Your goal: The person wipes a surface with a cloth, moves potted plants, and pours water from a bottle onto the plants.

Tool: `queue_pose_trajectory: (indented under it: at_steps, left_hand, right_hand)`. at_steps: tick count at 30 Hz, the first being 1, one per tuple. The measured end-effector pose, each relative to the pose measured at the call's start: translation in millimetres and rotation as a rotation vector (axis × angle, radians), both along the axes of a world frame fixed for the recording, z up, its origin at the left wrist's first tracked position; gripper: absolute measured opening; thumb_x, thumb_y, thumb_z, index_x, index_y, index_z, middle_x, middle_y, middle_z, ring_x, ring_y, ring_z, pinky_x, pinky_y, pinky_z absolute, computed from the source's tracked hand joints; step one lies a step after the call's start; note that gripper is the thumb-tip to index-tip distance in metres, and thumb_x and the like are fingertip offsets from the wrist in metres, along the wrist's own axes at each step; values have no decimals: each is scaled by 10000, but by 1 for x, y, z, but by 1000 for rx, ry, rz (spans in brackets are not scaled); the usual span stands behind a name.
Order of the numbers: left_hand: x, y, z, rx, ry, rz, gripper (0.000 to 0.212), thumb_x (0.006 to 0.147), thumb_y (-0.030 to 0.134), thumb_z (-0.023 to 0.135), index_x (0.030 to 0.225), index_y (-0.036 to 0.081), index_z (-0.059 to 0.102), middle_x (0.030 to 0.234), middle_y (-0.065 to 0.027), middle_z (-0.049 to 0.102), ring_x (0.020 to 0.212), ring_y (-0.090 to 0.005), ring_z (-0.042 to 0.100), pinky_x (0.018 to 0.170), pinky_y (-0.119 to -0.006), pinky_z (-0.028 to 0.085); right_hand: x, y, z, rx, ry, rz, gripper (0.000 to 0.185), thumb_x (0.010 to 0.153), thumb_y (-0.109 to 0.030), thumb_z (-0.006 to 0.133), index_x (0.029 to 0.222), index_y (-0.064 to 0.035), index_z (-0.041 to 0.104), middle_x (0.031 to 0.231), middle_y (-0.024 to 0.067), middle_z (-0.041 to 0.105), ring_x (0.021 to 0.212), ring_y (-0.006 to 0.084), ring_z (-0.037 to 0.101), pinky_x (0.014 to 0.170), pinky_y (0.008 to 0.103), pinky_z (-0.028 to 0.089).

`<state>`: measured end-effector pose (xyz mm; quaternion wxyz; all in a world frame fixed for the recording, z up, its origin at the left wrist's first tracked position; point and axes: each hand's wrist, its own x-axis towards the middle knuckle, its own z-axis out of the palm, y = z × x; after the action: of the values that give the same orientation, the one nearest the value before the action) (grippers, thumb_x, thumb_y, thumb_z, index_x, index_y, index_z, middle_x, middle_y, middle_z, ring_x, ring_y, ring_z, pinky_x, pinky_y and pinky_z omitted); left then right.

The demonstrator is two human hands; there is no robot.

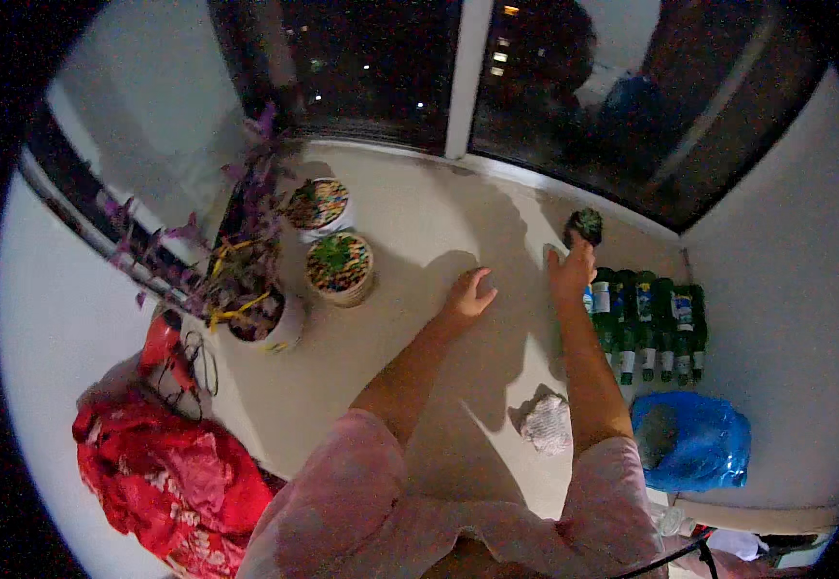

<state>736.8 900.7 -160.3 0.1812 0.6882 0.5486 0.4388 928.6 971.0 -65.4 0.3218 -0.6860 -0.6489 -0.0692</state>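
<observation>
My right hand [573, 273] reaches to a small potted plant [585, 226] near the window's foot; its fingers are at the pot, and whether they grip it I cannot tell. Nothing is in my left hand [471, 295], which hovers over the pale surface with thumb and fingers apart. Left of it stand a green plant in a ribbed pot [340, 268] with multicoloured pebbles and another pebble-topped pot [321, 206] behind. A purple-leaved plant [245, 289] grows in a white pot at the left. A crumpled whitish cloth [546, 425] lies beside my right forearm.
Several green bottles [651, 326] lie in rows at the right, above a blue plastic bag [701, 441]. A red bag [166, 478] and a red corded tool [166, 347] are at the lower left. Dark window panes [376, 72] border the far side.
</observation>
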Motion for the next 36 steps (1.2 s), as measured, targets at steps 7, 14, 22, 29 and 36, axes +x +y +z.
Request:
queue_pose_trajectory:
  at_steps: [7,14,22,29,36]
  left_hand:
    - [-80,-123,-56,-144,-772,514,340,882,112,513,1206,37,438,1225,-147,452,1070,-276,485,948,-392,381]
    - [-150,-151,22,140,-743,903,596,920,278,491,1378,-8,240,1436,-169,236,1305,-307,274,1067,-401,234]
    - [-166,-136,38,-39,-903,702,716,923,389,464,1430,22,115,1479,-160,143,1350,-288,185,1088,-377,184]
    - [-174,-128,34,-108,-927,540,717,919,378,481,1429,28,119,1466,-151,177,1334,-268,214,1077,-366,208]
    - [-158,-158,39,-99,-980,290,718,915,367,498,1428,34,122,1452,-141,211,1319,-247,243,1066,-356,231]
  right_hand:
    - [-95,-69,-39,-253,590,794,495,830,-147,635,1280,-84,439,1223,97,455,1013,196,501,815,318,462]
    - [-232,-133,-26,-944,1106,865,749,877,-532,474,1425,-110,187,1439,103,258,1318,223,250,1036,388,272]
    - [-263,-132,-50,-908,1468,1020,712,893,-532,427,1437,-147,176,1444,62,272,1328,223,235,1062,442,187]
    - [-256,-132,-34,-869,1417,996,657,882,-482,471,1416,-176,240,1398,33,336,1268,217,307,1011,434,261]
    - [-214,-153,-53,-913,1370,935,650,875,-458,499,1413,-195,248,1395,24,335,1249,202,318,998,417,275]
